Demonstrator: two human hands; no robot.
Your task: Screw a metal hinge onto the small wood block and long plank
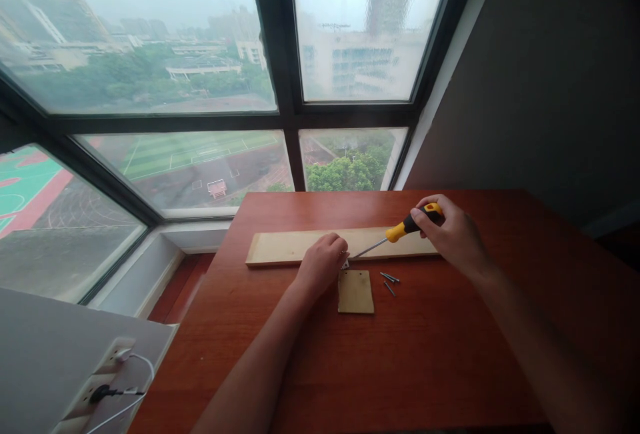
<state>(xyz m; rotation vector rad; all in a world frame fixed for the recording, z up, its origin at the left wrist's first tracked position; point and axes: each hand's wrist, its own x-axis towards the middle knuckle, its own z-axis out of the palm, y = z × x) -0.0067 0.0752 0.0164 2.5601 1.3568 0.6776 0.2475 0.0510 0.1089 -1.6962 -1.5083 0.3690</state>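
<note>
In my right hand is a yellow and black screwdriver, gripped by its handle and slanting down to the left. Its metal tip reaches to the fingers of my left hand. Those fingers are closed around a small metal bracket, mostly covered, at the front edge of a long pale wooden board. A small square wooden piece with holes near its top edge lies just in front. Several loose screws rest to the right of that piece.
The reddish-brown table stands against large windows with dark frames. A grey wall rises on the right. At lower left, a wall socket holds plugs with a white cable beside the table's left edge.
</note>
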